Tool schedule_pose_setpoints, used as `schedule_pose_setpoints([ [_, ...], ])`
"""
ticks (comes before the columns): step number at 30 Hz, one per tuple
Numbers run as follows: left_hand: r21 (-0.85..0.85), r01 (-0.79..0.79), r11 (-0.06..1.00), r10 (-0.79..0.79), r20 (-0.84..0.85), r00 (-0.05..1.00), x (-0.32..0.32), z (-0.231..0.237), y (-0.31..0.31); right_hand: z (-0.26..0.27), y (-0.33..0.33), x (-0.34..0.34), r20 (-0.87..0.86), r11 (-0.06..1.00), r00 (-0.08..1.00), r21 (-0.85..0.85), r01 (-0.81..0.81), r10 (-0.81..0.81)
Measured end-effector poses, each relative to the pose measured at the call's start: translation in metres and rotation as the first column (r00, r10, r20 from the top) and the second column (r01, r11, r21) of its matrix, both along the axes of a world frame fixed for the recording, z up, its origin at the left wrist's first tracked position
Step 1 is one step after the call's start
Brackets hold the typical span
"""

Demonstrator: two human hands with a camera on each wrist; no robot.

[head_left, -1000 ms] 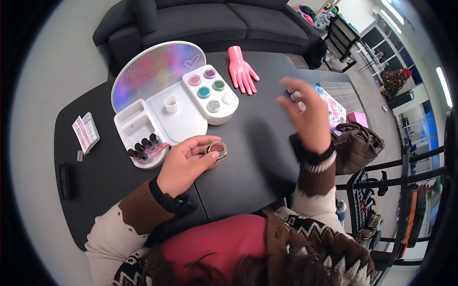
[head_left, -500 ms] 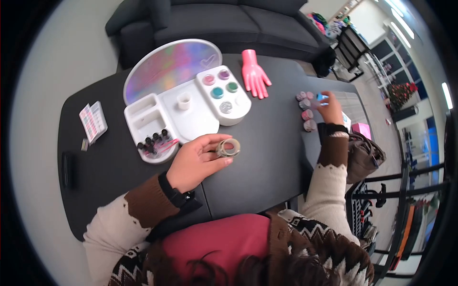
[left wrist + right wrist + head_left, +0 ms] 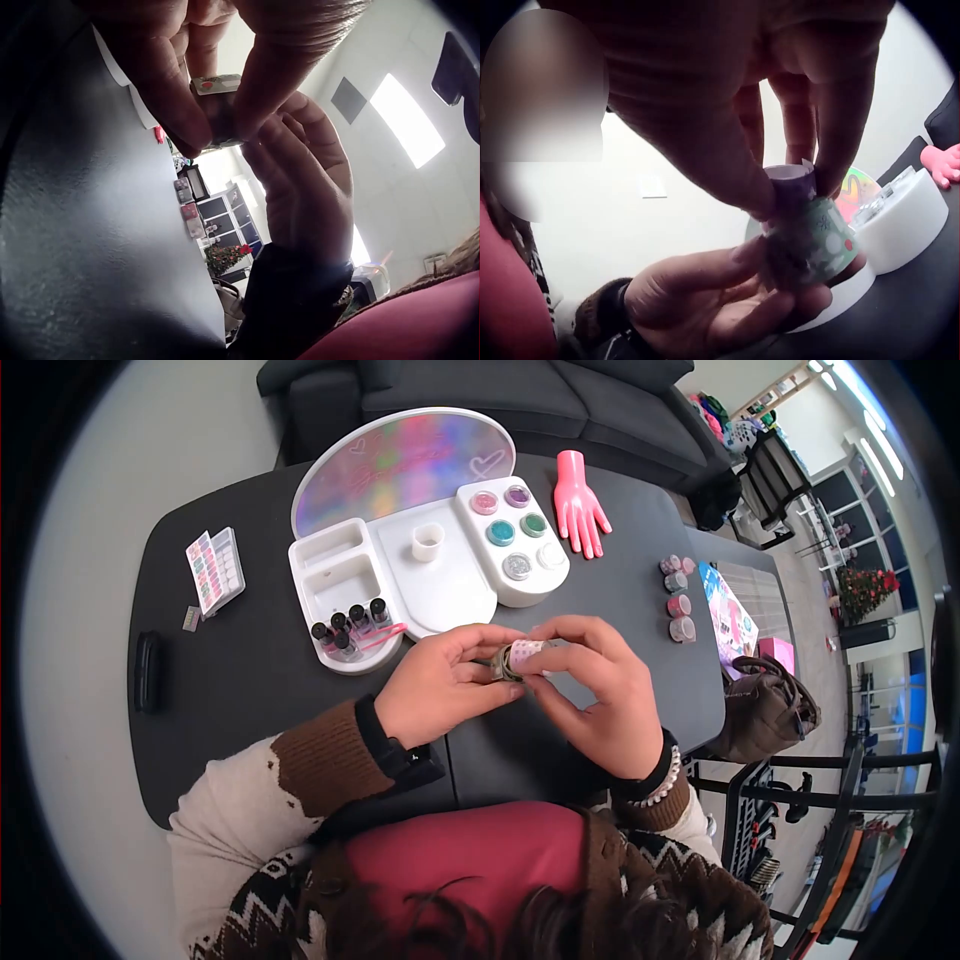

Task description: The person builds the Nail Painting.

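In the head view my left hand (image 3: 440,685) grips a greenish roll (image 3: 503,664) between fingers and thumb. My right hand (image 3: 605,690) pinches a smaller, pale patterned roll (image 3: 526,653) against it. Seen from the right wrist, the small roll (image 3: 791,184) looks purple and sits at the upper edge of the green patterned roll (image 3: 829,240); whether it is partly inside cannot be told. The left wrist view shows the larger roll (image 3: 217,116) between my left fingers, with my right hand (image 3: 307,172) behind it.
A white station (image 3: 430,598) with a small cup (image 3: 428,542), glitter pots and dark-capped bottles stands beyond my hands. Farther right are a pink model hand (image 3: 577,510), several small round items (image 3: 679,606) and a brown bag (image 3: 760,710). A dark case (image 3: 147,672) lies far left.
My right hand has come back from the small items at the table's right side to my left hand, now pinching the small roll. The head view has shifted.
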State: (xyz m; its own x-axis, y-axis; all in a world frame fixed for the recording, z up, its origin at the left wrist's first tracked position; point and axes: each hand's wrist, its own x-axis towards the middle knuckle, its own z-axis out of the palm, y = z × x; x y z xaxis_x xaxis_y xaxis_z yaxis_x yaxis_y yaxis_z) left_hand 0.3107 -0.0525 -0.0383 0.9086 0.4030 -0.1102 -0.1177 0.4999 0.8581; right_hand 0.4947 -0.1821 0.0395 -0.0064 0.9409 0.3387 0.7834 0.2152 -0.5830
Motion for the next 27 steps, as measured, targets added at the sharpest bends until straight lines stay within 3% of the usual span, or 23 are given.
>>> schedule_pose_setpoints([
  [6, 0.069, -0.007, 0.998, 0.013, -0.076, 0.997, 0.0, 0.001, -0.001, 0.001, -0.006, -0.014, 0.14, 0.991, 0.981, 0.021, 0.135, -0.136],
  [8, 0.065, -0.014, 0.998, 0.019, -0.078, 0.997, -0.001, 0.002, -0.001, -0.002, -0.008, -0.015, 0.0, 0.987, 0.989, -0.053, 0.149, -0.149],
  [11, 0.074, -0.023, 0.997, 0.029, -0.083, 0.996, -0.001, 0.001, -0.001, -0.008, -0.007, -0.012, -0.024, 0.986, 0.986, 0.004, 0.166, -0.166],
  [14, 0.096, -0.02, 0.995, 0.03, -0.102, 0.994, -0.002, 0.002, -0.001, -0.01, -0.006, -0.012, -0.065, 0.98, 0.979, -0.047, 0.191, -0.194],
  [27, 0.143, -0.036, 0.989, 0.058, -0.15, 0.987, -0.001, -0.002, -0.002, -0.013, -0.002, -0.019, -0.087, 0.961, 0.959, -0.074, 0.265, -0.271],
])
